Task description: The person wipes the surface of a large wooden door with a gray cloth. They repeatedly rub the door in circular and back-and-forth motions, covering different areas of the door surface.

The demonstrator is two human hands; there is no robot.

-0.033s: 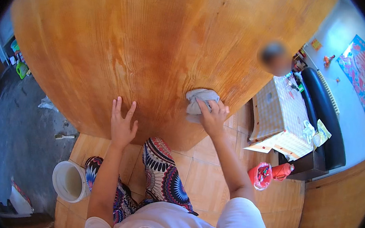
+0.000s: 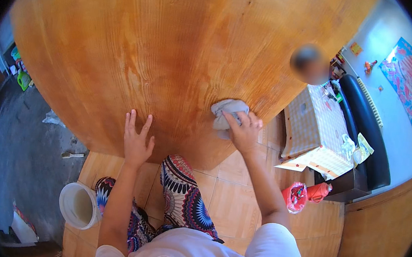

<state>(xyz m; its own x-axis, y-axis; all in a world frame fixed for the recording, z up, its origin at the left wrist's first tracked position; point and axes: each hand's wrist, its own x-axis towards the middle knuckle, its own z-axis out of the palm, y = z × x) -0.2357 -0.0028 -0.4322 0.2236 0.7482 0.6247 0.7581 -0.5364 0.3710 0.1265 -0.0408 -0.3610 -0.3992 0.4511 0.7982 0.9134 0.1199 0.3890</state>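
A big varnished wooden panel [image 2: 174, 51] with strong orange grain fills the upper view. My left hand [image 2: 137, 139] lies flat on its lower edge, fingers spread, holding nothing. My right hand [image 2: 245, 131] presses a crumpled grey cloth [image 2: 226, 110] against the wood near the panel's lower right edge. My knees in patterned trousers [image 2: 179, 195] show just below the panel.
A white bucket [image 2: 77, 205] stands on the tiled floor at lower left. A red bag and a red bottle [image 2: 304, 193] lie at right, below a table with a checked cloth [image 2: 314, 134] and a black seat [image 2: 364, 129]. Another person [image 2: 310, 64] is beyond the panel.
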